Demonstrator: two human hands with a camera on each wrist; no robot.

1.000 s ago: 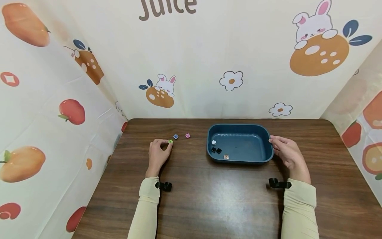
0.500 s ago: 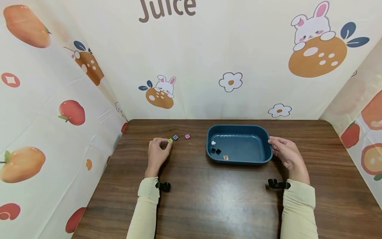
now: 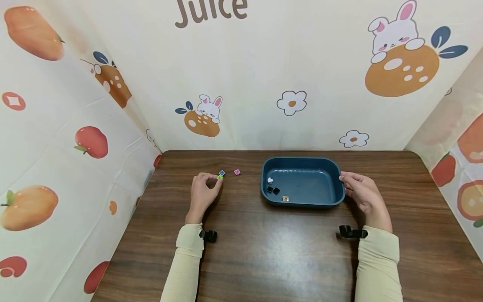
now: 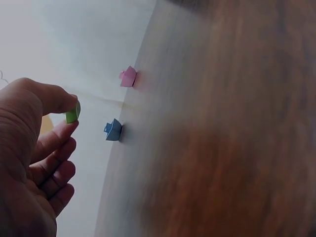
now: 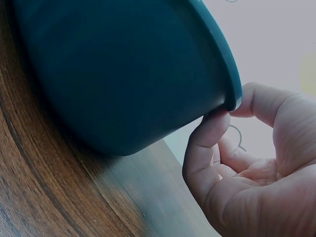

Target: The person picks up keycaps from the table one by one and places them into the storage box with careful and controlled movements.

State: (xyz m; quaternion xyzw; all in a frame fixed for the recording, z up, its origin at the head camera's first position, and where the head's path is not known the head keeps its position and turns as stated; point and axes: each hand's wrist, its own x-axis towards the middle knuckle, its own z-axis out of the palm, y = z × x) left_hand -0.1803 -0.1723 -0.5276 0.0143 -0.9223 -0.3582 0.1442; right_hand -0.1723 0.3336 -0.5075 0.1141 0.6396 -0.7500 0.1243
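Note:
My left hand (image 3: 204, 191) pinches a small green keyboard switch (image 4: 72, 113) between thumb and fingertip, raised off the table in the left wrist view. Just behind it in the head view sits a blue switch (image 3: 222, 173), with a pink switch (image 3: 237, 172) to its right. Both are tapered, with a small knob on top, as seen in the left wrist view. On the right, my right hand (image 3: 364, 193) grips the rim of a dark teal tray (image 3: 302, 204) between thumb and fingers. A white piece (image 3: 270, 180), two black pieces (image 3: 276, 191) and a brownish square piece (image 3: 285, 199) lie inside.
The brown wooden table (image 3: 256, 260) reaches back to a printed curtain (image 3: 245, 84) that also hangs along both sides. Each wrist wears a black camera band (image 3: 208, 235).
The left hand has shifted slightly right with the green switch, now close in front of the blue one. The right hand and tray stay where they were.

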